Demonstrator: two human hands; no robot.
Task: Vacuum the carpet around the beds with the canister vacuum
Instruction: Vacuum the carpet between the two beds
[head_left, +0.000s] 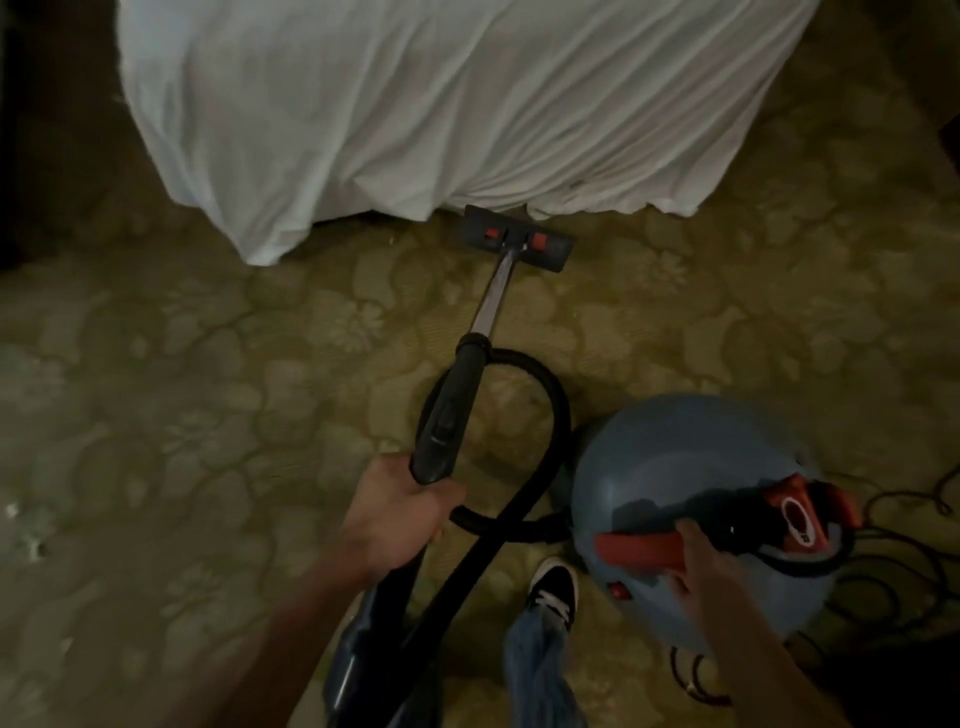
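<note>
Seen from above, the person's left hand (395, 514) is wrapped around the lower end of the black wand handle (449, 410), while the right hand (711, 566) rests on the red carry handle (639, 551) of the blue canister vacuum (691, 514); whether those fingers are curled fully around it cannot be told. The chrome wand tube (493, 291) runs forward to the floor nozzle (517, 239), which sits flat on the patterned carpet (208, 395), its far edge touching the hem of the white bed sheet (441, 104). The black hose (550, 405) loops from the handle, crosses itself near the left hand and passes just beside the person's sneaker (553, 587). A power cord (904, 551) lies in loose coils on the carpet to the right of the canister. Several hazards follow from this layout. The hanging sheet could be drawn into the nozzle if it is pushed further under the bed, stalling suction and pulling the linen. The crossed hose loop could kink or tighten when the canister is lifted or dragged, and it lies where a step forward may catch it. The slack cord could snag beneath the canister or tangle a foot. Small pale scraps (23, 525) at the far left edge of the carpet are well apart from the nozzle and risk being missed.
</note>
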